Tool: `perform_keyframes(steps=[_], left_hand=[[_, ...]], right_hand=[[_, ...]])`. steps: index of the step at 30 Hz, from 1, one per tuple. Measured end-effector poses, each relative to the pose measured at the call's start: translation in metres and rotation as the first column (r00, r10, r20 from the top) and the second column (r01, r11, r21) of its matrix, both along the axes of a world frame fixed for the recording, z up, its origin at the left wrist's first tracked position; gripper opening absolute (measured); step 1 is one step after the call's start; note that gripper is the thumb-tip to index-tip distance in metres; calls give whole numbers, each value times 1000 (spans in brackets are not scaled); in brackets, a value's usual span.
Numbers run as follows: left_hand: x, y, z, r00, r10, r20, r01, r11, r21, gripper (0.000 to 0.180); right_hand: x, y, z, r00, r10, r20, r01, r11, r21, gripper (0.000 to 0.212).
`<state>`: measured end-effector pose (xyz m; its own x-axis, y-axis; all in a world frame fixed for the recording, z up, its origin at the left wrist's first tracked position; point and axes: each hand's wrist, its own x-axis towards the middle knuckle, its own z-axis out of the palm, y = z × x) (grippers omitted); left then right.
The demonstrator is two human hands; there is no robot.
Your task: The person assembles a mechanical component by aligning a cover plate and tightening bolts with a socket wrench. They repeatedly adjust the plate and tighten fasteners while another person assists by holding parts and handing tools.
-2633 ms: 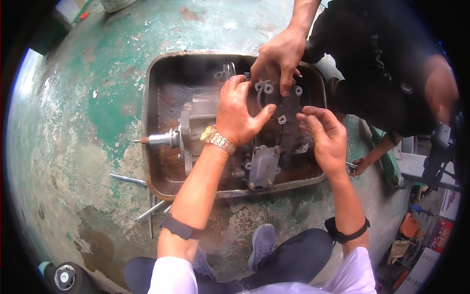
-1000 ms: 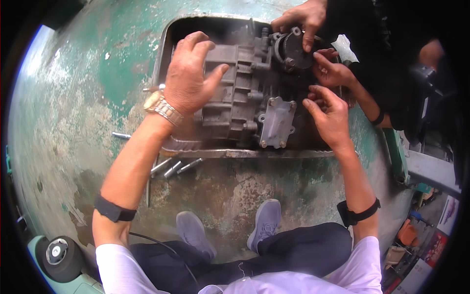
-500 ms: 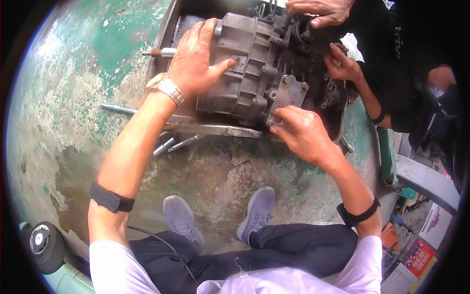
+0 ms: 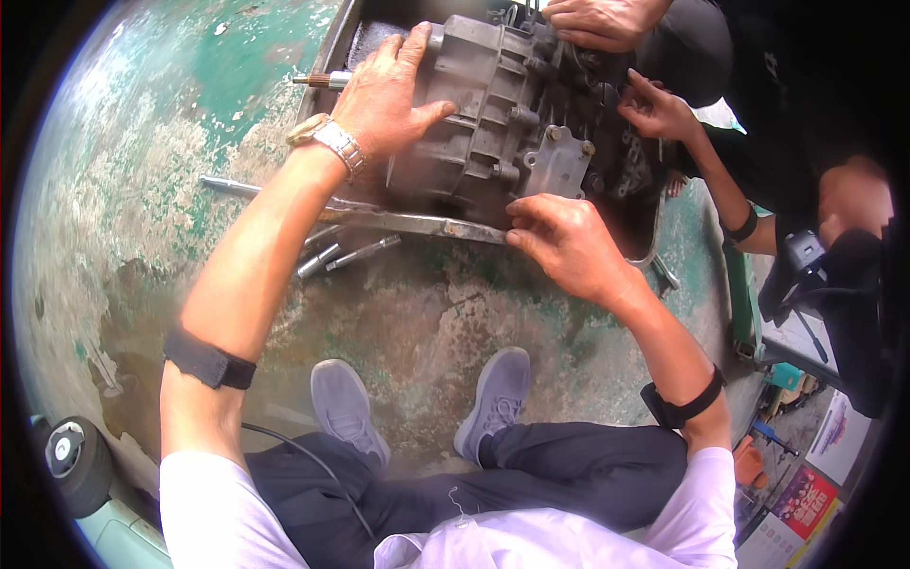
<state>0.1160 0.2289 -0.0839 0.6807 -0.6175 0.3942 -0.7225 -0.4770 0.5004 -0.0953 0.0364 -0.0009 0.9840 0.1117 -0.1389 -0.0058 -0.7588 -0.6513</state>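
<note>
A grey metal gearbox point(image 4: 479, 95) lies in a metal tray point(image 4: 417, 224). My left hand point(image 4: 384, 100) rests on the left of its ribbed casing, fingers spread and thumb out. Beside that hand a splined shaft point(image 4: 320, 81) sticks out leftward. A flat metal plate point(image 4: 557, 163) sits at the gearbox's near right side, with two bolt heads at its far edge. My right hand point(image 4: 564, 237) is at the plate's near end, just over the tray's rim, thumb and fingers pinched together. Whatever the fingertips may hold is hidden.
Across the gearbox, a co-worker's hands point(image 4: 654, 109) are close to its right side. Metal rod-like tools point(image 4: 365, 253) lie on the worn green floor, near the tray. A green metal stand point(image 4: 744, 303) is at right, a wheel point(image 4: 76, 465) at lower left.
My right hand has drawn back from the plate's near corner toward the tray's rim. My left hand stays on the casing. The whole view has shifted slightly.
</note>
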Motion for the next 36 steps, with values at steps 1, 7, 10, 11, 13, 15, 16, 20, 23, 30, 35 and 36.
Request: perform_keyframes(steps=[1, 7, 10, 11, 13, 15, 16, 20, 23, 30, 35, 36], left_hand=[[-1, 1, 1, 1000, 0, 2, 0, 1000, 8, 93], [-7, 7, 8, 993, 11, -115, 3, 993, 122, 94], [-11, 9, 13, 997, 3, -81, 7, 992, 124, 89], [-13, 10, 15, 996, 8, -84, 5, 987, 158, 87], [-15, 11, 21, 988, 11, -151, 17, 983, 184, 90], [-16, 13, 26, 979, 19, -205, 29, 973, 230, 91], [-17, 13, 29, 977, 21, -213, 33, 969, 246, 91], [-21, 15, 39, 976, 27, -214, 36, 957, 287, 89], [-21, 17, 44, 968, 26, -250, 57, 947, 315, 88], [-21, 22, 48, 963, 21, -268, 82, 927, 366, 87], [-20, 22, 42, 964, 5, -265, 93, 930, 356, 85], [-20, 22, 41, 966, -2, -257, 96, 930, 355, 85]], right_hand=[[-1, 0, 0, 1000, 15, 9, -15, 1000, 4, 24], [-8, 3, 1, 998, 47, 35, -46, 999, -13, 24], [-11, 5, 2, 999, 45, 29, -45, 999, -9, 24], [-12, 5, 3, 998, 45, 32, -45, 999, -12, 24], [-13, 6, 5, 998, 53, 25, -52, 998, -23, 25], [-15, 6, 8, 998, 65, 10, -65, 997, -29, 27], [-16, 7, 8, 997, 75, 10, -74, 996, -41, 27], [-18, 10, 10, 994, 103, 33, -101, 993, -56, 26], [-19, 13, 11, 991, 117, 59, -114, 992, -59, 26], [-21, 19, 17, 992, 119, 40, -117, 992, -55, 26], [-21, 21, 17, 994, 103, 34, -101, 993, -67, 26], [-21, 21, 16, 994, 102, 36, -99, 993, -65, 26]])
